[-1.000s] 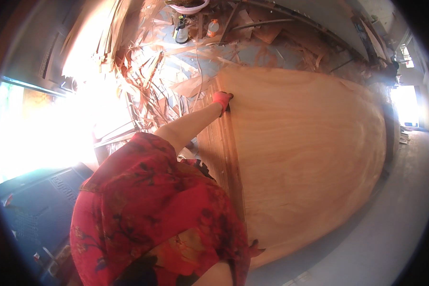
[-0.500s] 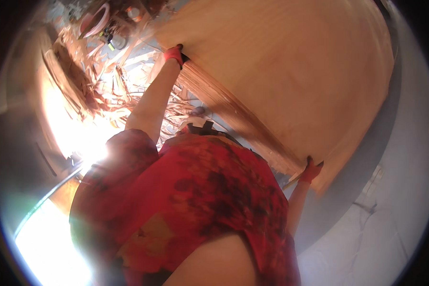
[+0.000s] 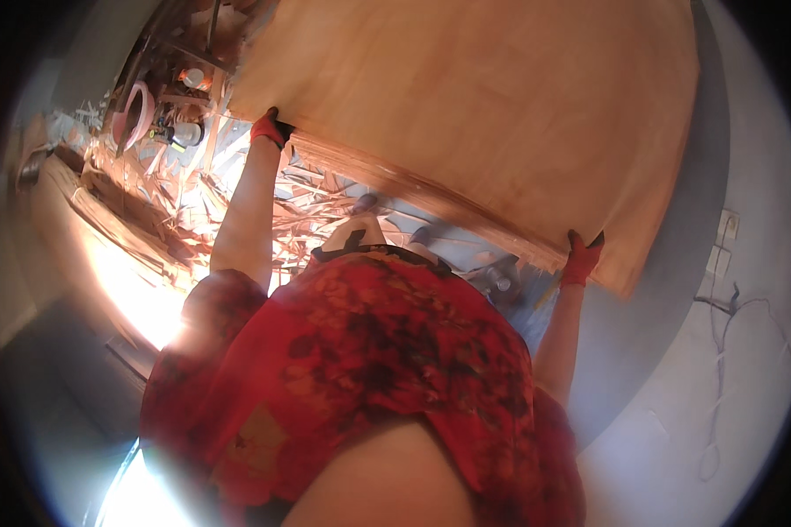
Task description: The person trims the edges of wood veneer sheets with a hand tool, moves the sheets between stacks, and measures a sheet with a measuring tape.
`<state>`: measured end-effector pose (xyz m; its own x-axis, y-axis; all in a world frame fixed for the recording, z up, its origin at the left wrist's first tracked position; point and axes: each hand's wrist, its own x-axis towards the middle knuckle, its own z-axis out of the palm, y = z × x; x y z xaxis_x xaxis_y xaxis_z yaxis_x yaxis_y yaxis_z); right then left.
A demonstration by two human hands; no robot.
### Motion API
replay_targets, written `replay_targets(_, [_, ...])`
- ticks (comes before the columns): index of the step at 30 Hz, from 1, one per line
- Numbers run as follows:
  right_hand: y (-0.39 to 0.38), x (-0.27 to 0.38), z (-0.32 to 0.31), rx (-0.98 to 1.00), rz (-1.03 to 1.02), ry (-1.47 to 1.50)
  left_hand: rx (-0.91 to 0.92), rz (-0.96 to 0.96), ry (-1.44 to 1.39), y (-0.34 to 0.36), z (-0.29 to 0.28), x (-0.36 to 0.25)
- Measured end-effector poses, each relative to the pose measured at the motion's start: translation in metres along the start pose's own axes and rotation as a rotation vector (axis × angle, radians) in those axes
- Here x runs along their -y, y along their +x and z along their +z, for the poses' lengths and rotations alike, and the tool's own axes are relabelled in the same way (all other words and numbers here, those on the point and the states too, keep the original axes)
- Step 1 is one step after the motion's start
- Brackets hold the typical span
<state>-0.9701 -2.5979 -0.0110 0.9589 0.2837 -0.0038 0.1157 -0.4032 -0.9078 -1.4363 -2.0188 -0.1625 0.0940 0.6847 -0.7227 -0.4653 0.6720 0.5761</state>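
My left hand, in a red glove with dark fingers, grips the near edge of a large light plywood sheet toward its left corner. At that same edge, near the right corner, my right hand, gloved alike, also grips the sheet. A band of rough layered wood edges runs between the two hands just below the top surface; I cannot tell how many sheets it belongs to. My feet show partly below it, among wood strips.
Wood strips litter the floor at left, by leaning boards, a pink ring-shaped object, a clear container and an orange bottle. At right are a grey wall, outlets and a hanging cable.
The view has swung round, so the sheet's near edge now runs crosswise above my body. My right hand, barely visible a second ago, is now clearly on the sheet; my left hand keeps its hold.
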Motion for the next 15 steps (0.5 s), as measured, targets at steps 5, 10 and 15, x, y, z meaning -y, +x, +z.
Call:
replay_targets(5, [0.005,-0.017,-0.002,-0.017,0.028,-0.077,-0.232,0.251,0.252,-0.023,-0.008,-0.024])
replay_targets(10, [0.005,-0.014,0.005,-0.023,-0.028,-0.124,-0.201,1.041,0.654,-0.122,0.051,-0.016])
replay_targets(15, [0.008,-0.020,0.004,-0.022,-0.055,-0.129,0.063,1.181,1.689,-0.132,0.114,0.080])
